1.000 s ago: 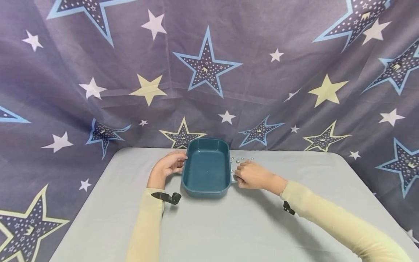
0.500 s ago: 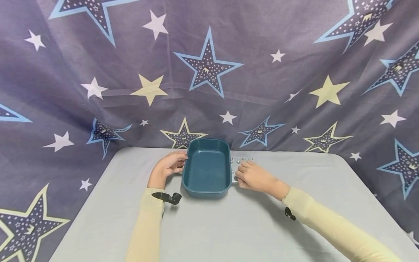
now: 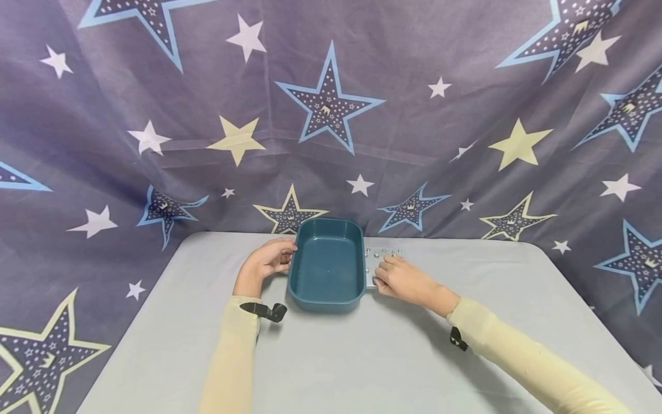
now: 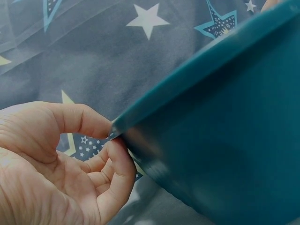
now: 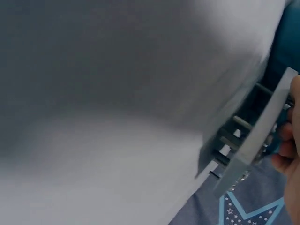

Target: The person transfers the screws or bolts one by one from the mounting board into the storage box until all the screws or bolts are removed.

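A deep teal plastic tub (image 3: 327,270) with rounded corners sits at the back of the table. My left hand (image 3: 270,257) pinches its left rim between thumb and finger, as the left wrist view shows close up at the tub's edge (image 4: 154,105). Right beside the tub is a light flat plate (image 3: 370,279) with several silver bolts (image 3: 376,255) through it. In the right wrist view their shanks (image 5: 242,123) stick out under the plate (image 5: 262,129). Over the plate's right part, my right hand (image 3: 405,279) has its fingers curled at a bolt; the fingertips are mostly hidden.
Everything stands on a table with a pale grey cover (image 3: 331,356). A purple star-patterned cloth (image 3: 414,138) hangs right behind its back edge. Black wrist straps (image 3: 265,311) are on both yellow sleeves (image 3: 235,356).
My right hand has shifted slightly to the right over the plate and its wrist has turned a little. The left hand and the tub have stayed in place.
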`<state>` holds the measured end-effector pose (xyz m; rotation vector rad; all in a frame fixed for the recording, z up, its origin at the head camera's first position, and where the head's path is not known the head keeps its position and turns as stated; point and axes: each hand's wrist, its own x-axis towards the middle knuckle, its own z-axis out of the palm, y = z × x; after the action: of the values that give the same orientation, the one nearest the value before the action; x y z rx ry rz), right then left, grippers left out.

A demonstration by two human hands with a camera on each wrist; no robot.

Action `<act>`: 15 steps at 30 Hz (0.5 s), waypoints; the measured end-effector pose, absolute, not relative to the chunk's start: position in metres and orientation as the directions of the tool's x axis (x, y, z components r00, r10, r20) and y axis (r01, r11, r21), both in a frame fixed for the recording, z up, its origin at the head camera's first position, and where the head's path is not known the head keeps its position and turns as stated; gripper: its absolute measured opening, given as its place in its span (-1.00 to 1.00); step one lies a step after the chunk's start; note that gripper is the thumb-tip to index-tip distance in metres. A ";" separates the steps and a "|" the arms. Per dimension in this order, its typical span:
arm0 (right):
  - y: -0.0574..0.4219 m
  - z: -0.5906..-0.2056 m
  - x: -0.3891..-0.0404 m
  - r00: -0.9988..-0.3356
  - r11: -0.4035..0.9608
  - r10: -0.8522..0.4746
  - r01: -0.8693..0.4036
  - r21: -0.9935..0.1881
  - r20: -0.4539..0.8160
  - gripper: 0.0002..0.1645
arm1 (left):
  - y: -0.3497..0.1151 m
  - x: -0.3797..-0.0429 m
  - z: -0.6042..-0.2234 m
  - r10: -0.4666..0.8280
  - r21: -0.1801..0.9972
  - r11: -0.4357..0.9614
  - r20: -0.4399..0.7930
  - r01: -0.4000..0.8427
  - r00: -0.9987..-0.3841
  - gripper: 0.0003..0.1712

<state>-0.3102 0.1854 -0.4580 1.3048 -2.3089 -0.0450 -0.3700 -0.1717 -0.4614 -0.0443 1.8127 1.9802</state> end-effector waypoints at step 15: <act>0.180 -0.444 -0.305 -0.513 0.579 -0.806 -0.787 0.214 0.296 -0.89 | -0.171 -0.370 -0.461 0.313 0.938 -0.038 -0.316 -0.344 -0.896 -0.81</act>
<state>-0.3050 0.1798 -0.4444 1.2911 -2.4510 -0.0733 -0.3702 -0.1713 -0.4614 -0.0332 1.8041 1.9832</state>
